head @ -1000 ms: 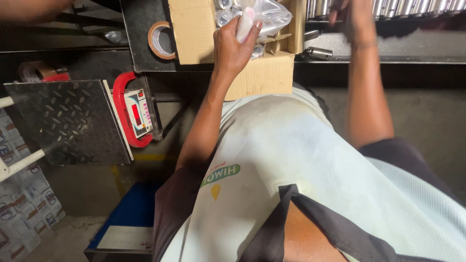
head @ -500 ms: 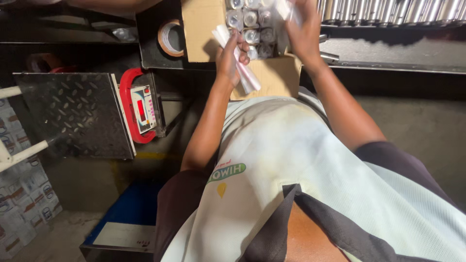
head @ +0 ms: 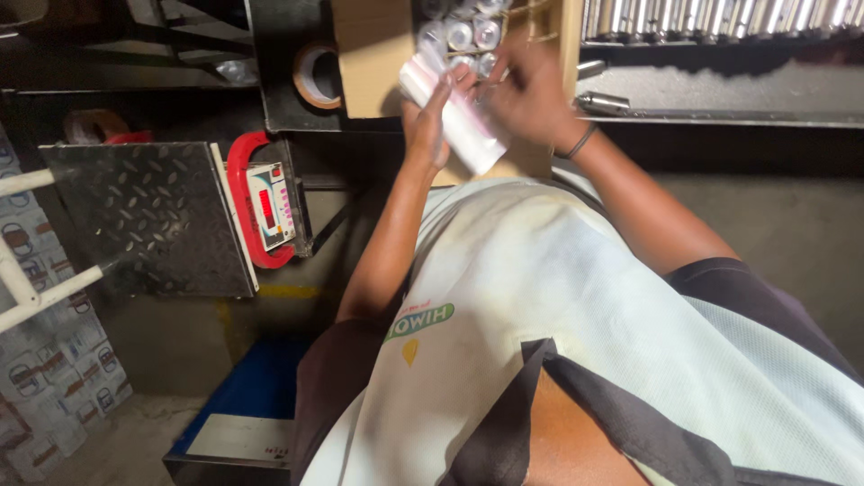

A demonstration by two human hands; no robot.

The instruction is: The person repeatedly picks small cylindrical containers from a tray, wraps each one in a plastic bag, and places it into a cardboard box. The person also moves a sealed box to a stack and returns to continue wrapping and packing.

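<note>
Wrapper (head: 459,121): a white, crinkled strip of paper or thin plastic, held just in front of the open carton (head: 378,63), at its near edge. The left hand (head: 432,117) clasps it from the left, fingers curled around the upper part. The right hand (head: 531,94) is at the wrapper's right side, over the carton's mouth; it is blurred, so I cannot tell whether it pinches the wrapper, a metal part, or nothing.

Inside the carton stand rows of round, shiny metal parts (head: 468,31) behind card dividers. A tape roll (head: 315,76) lies just left of the carton. Further left and lower sits a scale (head: 270,207) with a red handle and a checker-plate platform (head: 144,216). To the right of the carton, more metal cylinders (head: 720,16) line a shelf, one lying loose (head: 603,102) below them.

The wrapper looks light, soft and limp, likely to crease or tear if pulled hard; best taken near an end or along its edges with a gentle pinch. The metal parts are probably heavy for their size and smooth, so a wrapped one calls for a firm full-finger hold.
</note>
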